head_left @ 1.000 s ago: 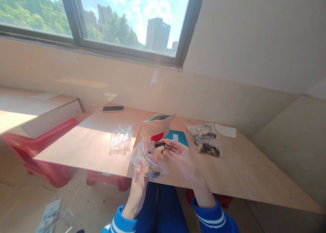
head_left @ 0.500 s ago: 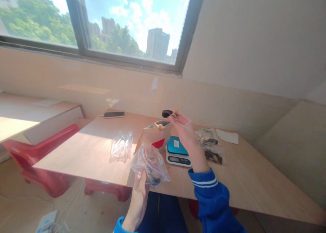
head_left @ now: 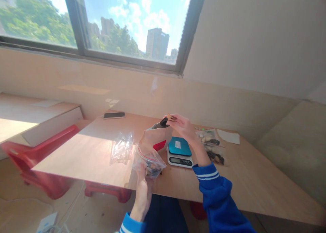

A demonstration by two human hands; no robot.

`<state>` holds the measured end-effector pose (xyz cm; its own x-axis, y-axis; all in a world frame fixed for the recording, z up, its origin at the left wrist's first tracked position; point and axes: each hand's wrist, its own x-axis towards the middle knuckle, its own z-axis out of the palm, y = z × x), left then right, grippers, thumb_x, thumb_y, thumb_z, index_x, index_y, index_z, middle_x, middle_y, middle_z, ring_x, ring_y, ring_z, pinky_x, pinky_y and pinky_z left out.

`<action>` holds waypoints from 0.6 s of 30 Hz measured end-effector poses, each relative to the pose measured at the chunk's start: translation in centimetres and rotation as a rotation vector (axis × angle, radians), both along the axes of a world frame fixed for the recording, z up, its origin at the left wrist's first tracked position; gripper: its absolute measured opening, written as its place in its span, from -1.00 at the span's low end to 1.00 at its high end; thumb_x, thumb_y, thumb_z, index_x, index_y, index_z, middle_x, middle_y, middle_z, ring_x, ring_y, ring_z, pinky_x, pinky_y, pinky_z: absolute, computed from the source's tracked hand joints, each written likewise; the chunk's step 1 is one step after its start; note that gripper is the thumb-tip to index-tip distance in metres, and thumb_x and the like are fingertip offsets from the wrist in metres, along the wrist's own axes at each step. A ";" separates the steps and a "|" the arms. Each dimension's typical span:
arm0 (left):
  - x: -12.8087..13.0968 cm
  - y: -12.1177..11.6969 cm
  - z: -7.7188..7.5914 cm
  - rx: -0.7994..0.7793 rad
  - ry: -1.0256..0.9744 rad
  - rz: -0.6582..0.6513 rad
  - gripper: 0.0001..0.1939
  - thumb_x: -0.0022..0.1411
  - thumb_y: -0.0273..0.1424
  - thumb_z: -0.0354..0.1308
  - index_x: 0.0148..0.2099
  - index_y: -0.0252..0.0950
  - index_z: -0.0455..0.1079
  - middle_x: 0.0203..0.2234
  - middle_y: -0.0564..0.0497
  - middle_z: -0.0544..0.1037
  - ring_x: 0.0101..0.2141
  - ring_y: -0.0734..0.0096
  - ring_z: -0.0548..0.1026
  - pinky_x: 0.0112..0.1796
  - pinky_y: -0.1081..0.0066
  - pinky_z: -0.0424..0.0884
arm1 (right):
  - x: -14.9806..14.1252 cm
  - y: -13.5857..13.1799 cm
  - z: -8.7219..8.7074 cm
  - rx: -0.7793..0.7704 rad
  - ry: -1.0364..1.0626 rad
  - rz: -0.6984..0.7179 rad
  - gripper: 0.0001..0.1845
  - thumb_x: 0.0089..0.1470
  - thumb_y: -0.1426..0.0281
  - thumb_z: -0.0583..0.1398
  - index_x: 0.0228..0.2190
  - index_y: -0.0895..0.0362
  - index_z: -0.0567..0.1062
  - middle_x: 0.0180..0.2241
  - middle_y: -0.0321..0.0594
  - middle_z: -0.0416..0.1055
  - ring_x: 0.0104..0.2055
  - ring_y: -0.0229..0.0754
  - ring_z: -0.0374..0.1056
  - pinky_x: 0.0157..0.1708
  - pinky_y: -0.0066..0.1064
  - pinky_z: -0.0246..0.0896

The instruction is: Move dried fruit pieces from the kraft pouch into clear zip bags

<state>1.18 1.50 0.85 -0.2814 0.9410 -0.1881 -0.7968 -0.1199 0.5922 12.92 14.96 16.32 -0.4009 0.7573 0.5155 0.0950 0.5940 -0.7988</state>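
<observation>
**Dark pieces held over a paper pouch**

While the head view looks down on the wooden table, a few dark snack pieces are pinched in the closed fingers of the right hand, just above the mouth of the standing paper pouch. A clear zip bag is gripped at the table's near edge by the left hand. A blue-topped scale is seen just beside the pouch, with filled bags beyond it.
</observation>
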 end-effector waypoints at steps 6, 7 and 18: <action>-0.9 -0.6 -0.1 -0.017 -0.082 -0.009 -0.54 0.20 -0.06 0.10 0.07 -0.15 0.45 -0.07 -0.02 0.59 0.03 0.21 0.48 0.12 0.23 0.31 | -0.1 0.1 0.6 0.095 -0.180 -0.016 -0.79 0.11 0.32 0.20 -0.19 0.08 0.53 -0.16 -0.22 0.53 -0.10 -0.15 0.43 -0.05 -0.28 0.32; -1.0 -0.7 0.0 -0.025 -0.100 -0.011 -0.55 0.21 -0.07 0.10 0.06 -0.15 0.45 -0.06 -0.02 0.59 0.04 0.22 0.48 0.12 0.24 0.31 | -0.2 0.1 0.7 0.130 -0.225 -0.032 -0.79 0.12 0.34 0.19 -0.19 0.08 0.53 -0.16 -0.21 0.53 -0.10 -0.15 0.43 -0.05 -0.28 0.32; -2.2 -1.3 0.6 -0.100 -0.095 0.018 -0.56 0.23 -0.09 0.07 0.09 -0.11 0.44 -0.02 0.01 0.57 0.09 0.21 0.42 0.12 0.24 0.30 | 0.2 -0.6 0.5 0.385 -0.429 -0.058 -0.61 0.15 0.40 0.12 0.04 0.00 0.40 0.12 -0.21 0.31 0.21 -0.17 0.14 0.22 -0.17 0.02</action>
